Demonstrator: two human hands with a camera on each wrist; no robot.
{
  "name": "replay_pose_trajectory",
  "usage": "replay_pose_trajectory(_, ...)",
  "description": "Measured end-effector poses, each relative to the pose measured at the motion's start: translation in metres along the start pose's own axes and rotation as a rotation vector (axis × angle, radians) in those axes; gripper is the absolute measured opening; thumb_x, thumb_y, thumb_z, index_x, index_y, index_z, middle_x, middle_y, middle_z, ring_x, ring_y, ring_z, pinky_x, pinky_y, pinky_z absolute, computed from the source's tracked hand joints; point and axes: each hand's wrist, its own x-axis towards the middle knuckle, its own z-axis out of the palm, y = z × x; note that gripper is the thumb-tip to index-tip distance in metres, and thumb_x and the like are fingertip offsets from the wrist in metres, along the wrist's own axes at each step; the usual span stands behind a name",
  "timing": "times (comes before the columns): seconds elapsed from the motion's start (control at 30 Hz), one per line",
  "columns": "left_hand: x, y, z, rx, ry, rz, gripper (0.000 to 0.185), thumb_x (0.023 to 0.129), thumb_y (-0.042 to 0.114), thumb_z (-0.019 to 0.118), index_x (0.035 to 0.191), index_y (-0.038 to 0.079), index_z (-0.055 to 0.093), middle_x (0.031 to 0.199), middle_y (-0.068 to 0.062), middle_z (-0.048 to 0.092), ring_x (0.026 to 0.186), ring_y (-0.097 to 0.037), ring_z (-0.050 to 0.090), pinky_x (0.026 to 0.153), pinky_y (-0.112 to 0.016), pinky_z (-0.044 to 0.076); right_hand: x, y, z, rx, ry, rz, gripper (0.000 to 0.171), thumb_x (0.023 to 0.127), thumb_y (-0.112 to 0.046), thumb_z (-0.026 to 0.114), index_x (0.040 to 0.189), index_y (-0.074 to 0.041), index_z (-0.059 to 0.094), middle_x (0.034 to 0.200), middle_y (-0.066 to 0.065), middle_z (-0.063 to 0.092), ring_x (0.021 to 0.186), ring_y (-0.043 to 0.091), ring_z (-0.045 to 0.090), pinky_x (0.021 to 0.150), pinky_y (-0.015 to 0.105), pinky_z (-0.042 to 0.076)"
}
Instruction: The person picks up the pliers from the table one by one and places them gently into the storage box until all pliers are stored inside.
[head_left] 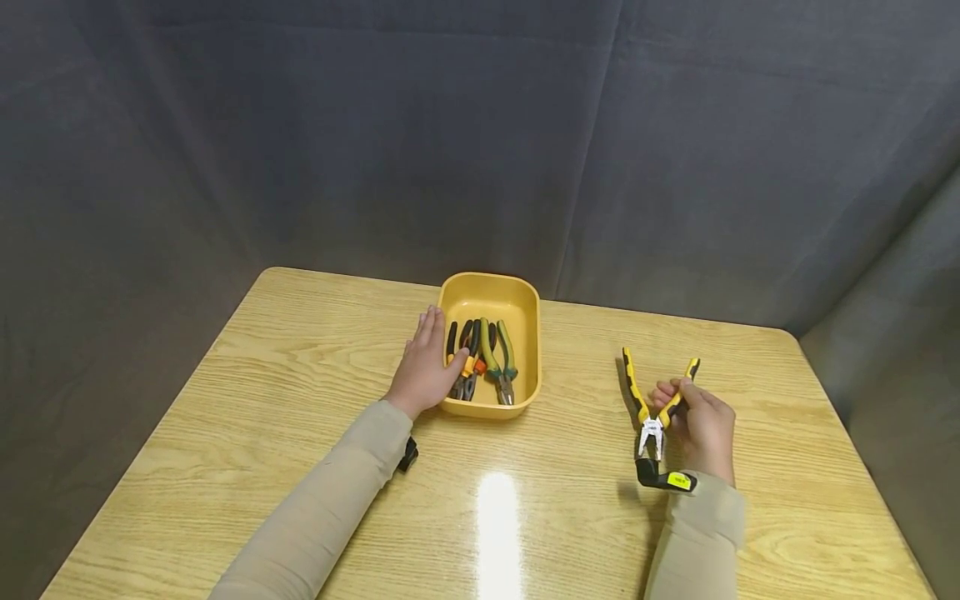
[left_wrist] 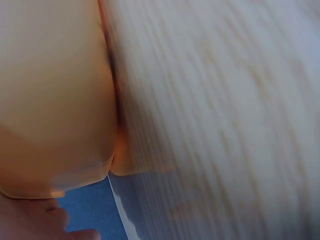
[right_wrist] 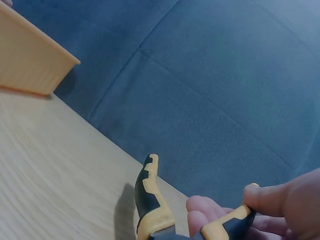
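In the head view my right hand [head_left: 705, 425] grips one handle of a pair of yellow-and-black pliers [head_left: 651, 425]. The handles are spread wide and the metal head points toward me; a shadow falls on the table beside them. The right wrist view shows the thumb [right_wrist: 270, 200] pressed on that handle. My left hand [head_left: 429, 367] rests on the left rim of a yellow plastic bin [head_left: 531, 333], fingers straight along its side, thumb reaching over the inside. Inside the bin lie green-handled pliers [head_left: 510, 354] and several black-and-orange-handled pliers [head_left: 470, 365].
A wooden table [head_left: 300, 358] carries the bin near its back edge. Dark grey curtains [head_left: 375, 150] hang behind and at both sides. Bright glare [head_left: 498, 533] reflects off the front middle of the tabletop.
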Motion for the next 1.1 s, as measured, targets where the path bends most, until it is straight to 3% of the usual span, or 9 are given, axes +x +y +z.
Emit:
replay_pose_trajectory(0.23, 0.000, 0.000, 0.001, 0.000, 0.004, 0.006, 0.081, 0.107, 0.041, 0.047, 0.162, 0.001, 0.004, 0.170, -0.016, 0.001, 0.156, -0.032, 0.001, 0.121, -0.058, 0.014, 0.001, 0.000, 0.002, -0.016, 0.011, -0.016, 0.027, 0.107, -0.019, 0.051, 0.118, 0.004, 0.057, 0.085, 0.005, 0.075, 0.077, 0.014, 0.074, 0.077, 0.027, 0.060)
replay_pose_trajectory(0.47, -0.001, 0.001, 0.000, -0.009, 0.014, 0.006, 0.081, 0.106, 0.041, 0.048, 0.162, 0.000, 0.006, 0.170, -0.017, 0.003, 0.156, -0.034, 0.003, 0.121, -0.059, 0.015, -0.004, -0.002, 0.009, 0.108, -0.034, 0.027, 0.023, 0.107, -0.018, 0.052, 0.104, 0.001, 0.066, 0.087, 0.009, 0.075, 0.083, 0.016, 0.075, 0.081, 0.029, 0.059)
replay_pose_trajectory(0.7, 0.000, -0.001, 0.001, -0.007, 0.014, 0.010, 0.081, 0.106, 0.042, 0.048, 0.162, 0.000, 0.005, 0.170, -0.017, 0.003, 0.156, -0.031, 0.000, 0.121, -0.059, 0.014, -0.004, -0.003, 0.018, 0.190, -0.064, 0.060, 0.026, 0.107, -0.016, 0.052, 0.097, 0.001, 0.069, 0.087, 0.011, 0.076, 0.079, 0.018, 0.076, 0.079, 0.028, 0.059)
replay_pose_trajectory(1.1, 0.000, -0.001, 0.000, -0.015, 0.011, 0.008, 0.082, 0.106, 0.041, 0.048, 0.162, 0.000, 0.005, 0.170, -0.017, 0.002, 0.156, -0.033, 0.001, 0.121, -0.059, 0.015, -0.006, -0.002, 0.026, 0.234, -0.038, 0.065, 0.026, 0.107, -0.020, 0.051, 0.102, 0.000, 0.067, 0.087, 0.010, 0.075, 0.084, 0.017, 0.075, 0.081, 0.027, 0.059)
